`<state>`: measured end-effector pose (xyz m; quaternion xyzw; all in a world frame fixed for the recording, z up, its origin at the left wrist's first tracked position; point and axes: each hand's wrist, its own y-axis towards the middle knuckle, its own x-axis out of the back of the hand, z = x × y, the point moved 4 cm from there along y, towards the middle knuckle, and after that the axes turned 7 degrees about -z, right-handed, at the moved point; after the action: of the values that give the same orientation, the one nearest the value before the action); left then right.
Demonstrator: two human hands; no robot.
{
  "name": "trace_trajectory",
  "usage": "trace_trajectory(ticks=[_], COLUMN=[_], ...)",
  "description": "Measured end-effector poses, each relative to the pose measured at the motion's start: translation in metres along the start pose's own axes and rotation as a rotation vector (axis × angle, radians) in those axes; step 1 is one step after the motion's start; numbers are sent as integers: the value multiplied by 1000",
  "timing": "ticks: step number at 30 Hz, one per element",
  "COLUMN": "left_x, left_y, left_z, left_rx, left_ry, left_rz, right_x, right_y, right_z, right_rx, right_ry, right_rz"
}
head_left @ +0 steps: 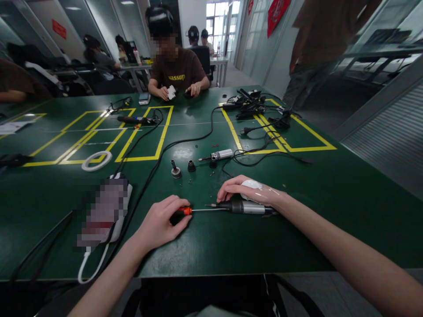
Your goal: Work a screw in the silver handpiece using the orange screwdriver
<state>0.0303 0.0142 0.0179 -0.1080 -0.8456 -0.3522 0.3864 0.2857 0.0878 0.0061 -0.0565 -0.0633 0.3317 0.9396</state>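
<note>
Near the front edge of the green table, my left hand is closed around the handle of a screwdriver with an orange collar, its thin shaft pointing right. A black and silver pen-like tool lies beside the shaft's end. My right hand rests over that tool, fingers curved down to the table just above its tip; whether they pinch anything is hidden. Beyond my hands stand a metal-and-black nozzle part and a small black cap. A silver cylindrical tool lies behind another black cap.
A phone on a white block lies at left, with a tape roll beyond. Black cables cross the table to a heap of black tools. A person sits opposite, holding small parts; another stands at right.
</note>
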Motion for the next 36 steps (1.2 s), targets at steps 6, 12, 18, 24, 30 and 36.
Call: trace_trajectory(ticks=[6,12,18,24,30,36], left_x=[1,1,2,2,2,3], left_y=[2,2,2,2,2,4], left_z=[1,2,2,1,0,-1], left_rx=[-44,-76,-76,-30,-17,-39], left_ry=[22,55,107,83,60,65], left_rz=[4,-44,-46,-25,-26,-47], right_x=[1,0,0,1,1,1], right_y=[0,-1,0,0,0,1], right_z=[-1,1,1,1,0,-1], right_rx=[2,-3,6,-6,-7,-1], right_ry=[-8,-9,-2,-10,-14,-10], right_rz=[-4,1,4,0,-13,-2])
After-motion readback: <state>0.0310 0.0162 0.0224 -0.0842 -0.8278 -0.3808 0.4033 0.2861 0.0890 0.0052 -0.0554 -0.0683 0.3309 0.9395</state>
